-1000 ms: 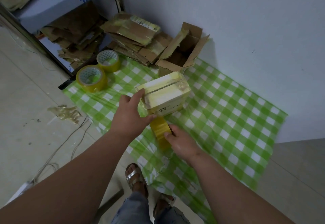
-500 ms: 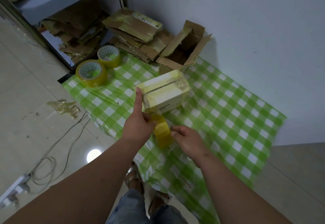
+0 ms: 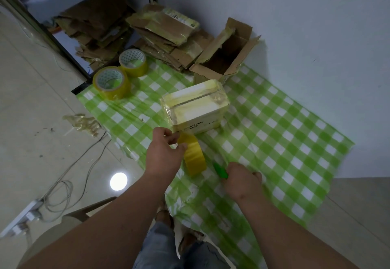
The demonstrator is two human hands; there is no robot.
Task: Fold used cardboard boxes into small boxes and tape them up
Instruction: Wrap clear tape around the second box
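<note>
Since a second ago the left hand has left the taped box on the checked cloth and pinches the tape roll; the right hand grips a green cutter; cutting the strip likely comes next.

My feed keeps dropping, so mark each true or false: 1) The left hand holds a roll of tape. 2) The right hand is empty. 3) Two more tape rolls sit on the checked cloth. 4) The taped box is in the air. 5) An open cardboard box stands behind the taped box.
1) True: the left hand pinches the roll of tape.
2) False: the right hand grips a green tool.
3) True: two tape rolls sit there.
4) False: the taped box rests on the checked cloth.
5) True: open box.
</note>
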